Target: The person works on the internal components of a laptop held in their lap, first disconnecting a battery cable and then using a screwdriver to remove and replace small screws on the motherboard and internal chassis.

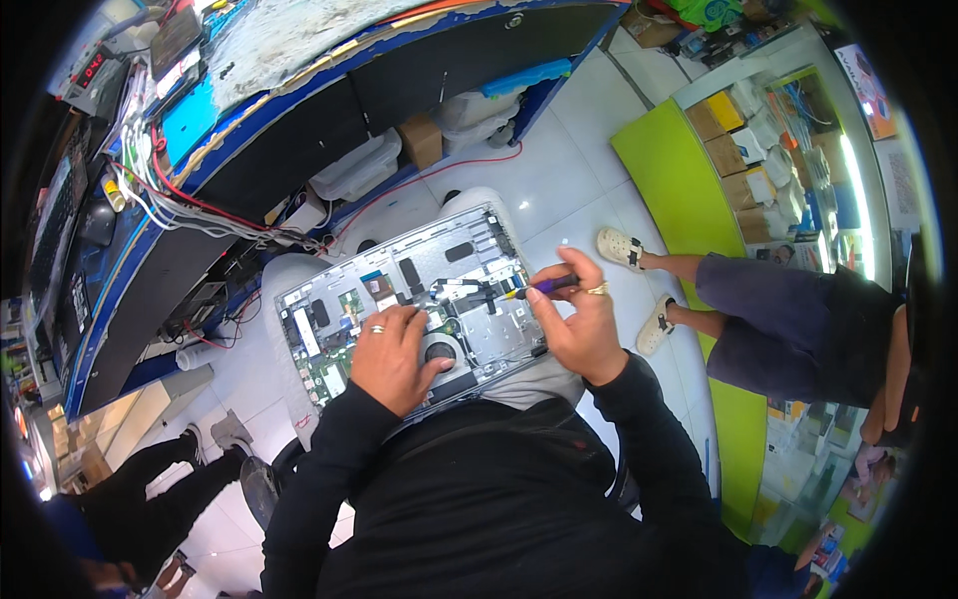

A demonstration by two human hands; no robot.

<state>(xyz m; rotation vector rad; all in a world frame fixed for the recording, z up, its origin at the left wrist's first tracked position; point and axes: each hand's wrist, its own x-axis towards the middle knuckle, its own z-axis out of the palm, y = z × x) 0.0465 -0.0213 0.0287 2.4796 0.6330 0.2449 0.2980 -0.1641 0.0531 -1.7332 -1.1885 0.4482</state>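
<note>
An opened laptop base (499, 344) lies across my lap, its inside facing up. It shows a green circuit board (334, 371), a round cooling fan (439, 352), and a flat ribbon cable (378, 290). My left hand (389, 357) rests on it beside the fan, thumb apart from the fingers, holding nothing I can see. In my right hand (581, 324) is a screwdriver (555, 286) with a purple and black handle, pinched between thumb and fingers. Its shaft points left over the metal part of the base; whether the tip touches anything is too small to tell.
Ahead stands a blue-edged workbench (299, 70) with cables and devices on its left end. A red cable (439, 168) runs along the tiled floor. To the right, a person in clogs (656, 324) stands by a green display counter (664, 180). Another person's legs (190, 479) are at lower left.
</note>
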